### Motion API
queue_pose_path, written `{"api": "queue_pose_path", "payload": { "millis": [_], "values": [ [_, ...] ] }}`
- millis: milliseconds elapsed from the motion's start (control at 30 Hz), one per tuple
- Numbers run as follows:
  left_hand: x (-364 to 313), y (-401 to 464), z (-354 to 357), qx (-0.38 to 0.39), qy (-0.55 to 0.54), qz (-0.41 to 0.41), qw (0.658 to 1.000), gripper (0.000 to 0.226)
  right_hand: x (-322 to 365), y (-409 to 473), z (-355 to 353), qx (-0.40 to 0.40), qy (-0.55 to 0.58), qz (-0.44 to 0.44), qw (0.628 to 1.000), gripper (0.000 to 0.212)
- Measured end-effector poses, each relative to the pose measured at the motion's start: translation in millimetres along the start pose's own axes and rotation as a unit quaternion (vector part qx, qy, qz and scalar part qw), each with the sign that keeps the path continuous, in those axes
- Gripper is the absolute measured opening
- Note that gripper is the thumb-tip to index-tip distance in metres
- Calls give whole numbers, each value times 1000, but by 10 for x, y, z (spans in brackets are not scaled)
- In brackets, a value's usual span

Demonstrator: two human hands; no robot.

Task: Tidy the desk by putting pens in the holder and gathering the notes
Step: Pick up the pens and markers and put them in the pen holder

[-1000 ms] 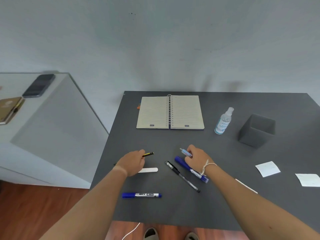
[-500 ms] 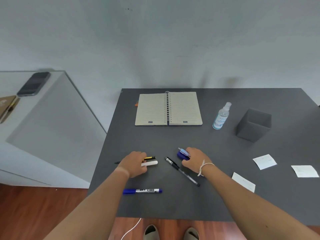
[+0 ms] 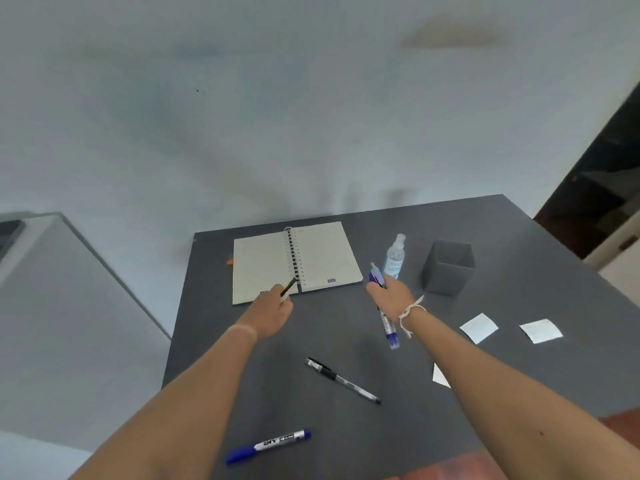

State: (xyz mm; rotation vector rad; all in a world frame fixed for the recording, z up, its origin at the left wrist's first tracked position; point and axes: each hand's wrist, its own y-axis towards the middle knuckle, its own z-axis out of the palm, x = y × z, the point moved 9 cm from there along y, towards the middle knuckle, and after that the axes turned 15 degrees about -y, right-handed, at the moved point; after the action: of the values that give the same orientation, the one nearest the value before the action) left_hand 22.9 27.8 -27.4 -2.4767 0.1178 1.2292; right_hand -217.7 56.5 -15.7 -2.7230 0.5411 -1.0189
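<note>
My left hand is raised over the desk, shut on a black-and-yellow pen and a white pen, near the open notebook's lower edge. My right hand is shut on a blue marker and a light-blue pen, held left of the grey square pen holder. A black pen and a blue marker lie on the dark desk near me. Two white notes lie at the right, and a third note peeks out beside my right forearm.
An open spiral notebook lies at the back of the desk, with a small orange thing at its left. A clear spray bottle stands between notebook and holder. A white cabinet is to the left.
Both hands closed on pens on the desk and lifted them up and forward. The right hand moved toward the holder with the blue marker. The camera tilted up.
</note>
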Motion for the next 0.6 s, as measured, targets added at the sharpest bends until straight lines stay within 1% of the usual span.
{"api": "queue_pose_path", "payload": {
  "millis": [100,233,333,400,500,600],
  "values": [
    [-398,208,57,4,-37,32,999,19,-16,-9,-305,-29,63,16,997,29],
    [-931,404,188,4,-147,52,988,18,-144,-27,-712,-79,141,46,986,29],
    [-1378,457,361,24,-242,69,968,12,-346,3,-994,-119,176,82,974,27],
    [-1631,508,483,33,-285,78,955,9,-478,55,-1163,-137,223,99,960,23],
    [-1915,617,698,34,-342,71,936,14,-686,177,-1391,-163,327,121,923,16],
    [-2134,759,931,31,-399,52,915,17,-879,336,-1618,-189,362,127,904,17]
  ]
}}
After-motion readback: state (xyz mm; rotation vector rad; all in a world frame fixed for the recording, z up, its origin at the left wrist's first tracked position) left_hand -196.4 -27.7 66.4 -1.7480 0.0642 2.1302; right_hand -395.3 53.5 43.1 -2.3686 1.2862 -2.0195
